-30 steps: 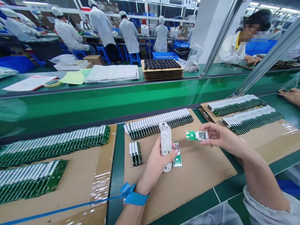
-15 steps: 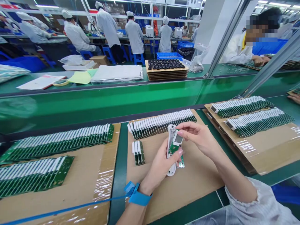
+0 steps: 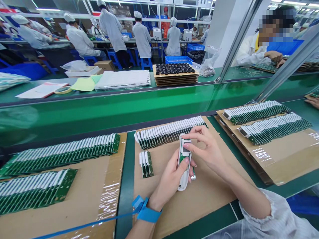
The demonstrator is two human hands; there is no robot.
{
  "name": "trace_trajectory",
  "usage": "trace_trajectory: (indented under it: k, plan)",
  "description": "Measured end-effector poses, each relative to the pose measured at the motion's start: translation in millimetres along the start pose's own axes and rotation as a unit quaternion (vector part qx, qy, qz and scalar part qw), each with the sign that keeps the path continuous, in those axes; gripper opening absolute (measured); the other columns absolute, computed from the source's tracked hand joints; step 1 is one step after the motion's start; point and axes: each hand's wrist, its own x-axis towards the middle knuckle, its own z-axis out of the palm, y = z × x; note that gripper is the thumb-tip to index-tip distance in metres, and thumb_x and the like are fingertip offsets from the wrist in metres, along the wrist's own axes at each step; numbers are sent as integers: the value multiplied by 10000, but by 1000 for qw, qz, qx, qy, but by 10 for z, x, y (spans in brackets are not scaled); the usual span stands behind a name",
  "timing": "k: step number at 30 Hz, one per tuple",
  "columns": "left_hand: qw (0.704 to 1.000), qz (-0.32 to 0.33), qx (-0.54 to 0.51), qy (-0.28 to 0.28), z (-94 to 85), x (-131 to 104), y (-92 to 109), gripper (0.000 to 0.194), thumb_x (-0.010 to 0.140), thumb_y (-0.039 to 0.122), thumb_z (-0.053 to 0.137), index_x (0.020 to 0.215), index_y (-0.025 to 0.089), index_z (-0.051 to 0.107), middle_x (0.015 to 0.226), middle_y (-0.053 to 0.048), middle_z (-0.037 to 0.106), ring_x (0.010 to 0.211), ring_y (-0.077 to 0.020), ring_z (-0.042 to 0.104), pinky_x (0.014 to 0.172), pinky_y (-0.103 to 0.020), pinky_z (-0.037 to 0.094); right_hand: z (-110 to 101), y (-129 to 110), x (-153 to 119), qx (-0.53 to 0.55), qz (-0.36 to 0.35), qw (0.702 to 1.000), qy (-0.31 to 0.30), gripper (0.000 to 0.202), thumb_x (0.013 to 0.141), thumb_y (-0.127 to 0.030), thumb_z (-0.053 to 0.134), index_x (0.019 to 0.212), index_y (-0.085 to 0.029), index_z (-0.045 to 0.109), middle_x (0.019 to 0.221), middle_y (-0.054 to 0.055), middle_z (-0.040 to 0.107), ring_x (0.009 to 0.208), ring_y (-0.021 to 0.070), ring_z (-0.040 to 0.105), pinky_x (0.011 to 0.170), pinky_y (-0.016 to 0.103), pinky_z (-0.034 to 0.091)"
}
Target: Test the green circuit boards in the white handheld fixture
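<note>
A long white plastic housing (image 3: 183,182) is held upright over the cardboard by my left hand (image 3: 171,174), whose fingers wrap around it with the thumb across its front. Inside its upper part lies a green circuit board (image 3: 181,158) with a small grey display (image 3: 185,149) in a white frame. My right hand (image 3: 209,147) pinches at the top end, thumb on the display frame and index finger at the housing's upper edge. The corner of another green board (image 3: 193,174) shows behind my left fingers; the rest is hidden. A blue wrist strap (image 3: 149,211) circles my left wrist.
Beneath my hands lies a cardboard sheet (image 3: 159,196) bearing a long row of boards (image 3: 171,131) and a short group (image 3: 146,164). More board rows stand left (image 3: 62,151) and right (image 3: 276,127). Beyond the green barrier (image 3: 124,108), a co-worker (image 3: 251,53) sits at right.
The circuit board, tilted partly out of the housing before, now lies flatter inside it. My right hand has shifted slightly left and down, and the housing's front faces me more.
</note>
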Motion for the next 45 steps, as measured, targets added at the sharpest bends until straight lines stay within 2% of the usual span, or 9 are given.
trace_trajectory:
  k: [3, 11, 26, 36, 45]
  plan:
    - [1000, 3, 1, 10, -5, -2, 7, 227, 965, 375, 429, 1095, 189, 448, 874, -41, 545, 615, -118, 498, 536, -245, 454, -16, 4, -3, -31, -27, 999, -19, 301, 829, -301, 662, 1129, -329, 650, 1186, 47, 486, 1165, 222, 456, 1032, 421, 391]
    - [999, 1, -21, 37, 1, -30, -6, 179, 963, 361, 448, 1016, 191, 462, 791, -8, 546, 605, -106, 499, 521, -220, 452, -57, -8, -28, -8, -20, 996, -89, 430, 829, -312, 660, 1246, -333, 560, 1358, 24, 404, 1309, 214, 361, 1105, 397, 347]
    - [999, 21, -28, 35, 20, -34, 16, 158, 973, 331, 435, 1029, 191, 481, 749, 4, 557, 538, -90, 504, 493, -206, 446, -36, -32, -20, 21, -25, 996, -85, 447, 825, -332, 665, 1258, -318, 552, 1331, 30, 430, 1289, 199, 393, 1110, 368, 349]
    - [998, -1, -43, 43, 27, -51, -3, 167, 963, 357, 457, 1031, 208, 491, 776, 1, 540, 580, -97, 500, 505, -211, 449, -35, 5, -13, 27, -20, 995, -91, 459, 822, -329, 669, 1264, -323, 544, 1331, 26, 430, 1288, 198, 393, 1107, 368, 352]
    - [999, 9, -30, 44, 26, -32, 8, 149, 966, 335, 445, 983, 190, 475, 774, 1, 531, 575, -96, 505, 494, -208, 448, -26, -6, -15, 24, -19, 996, -89, 459, 812, -305, 674, 1254, -322, 549, 1317, 33, 440, 1280, 209, 392, 1102, 386, 343]
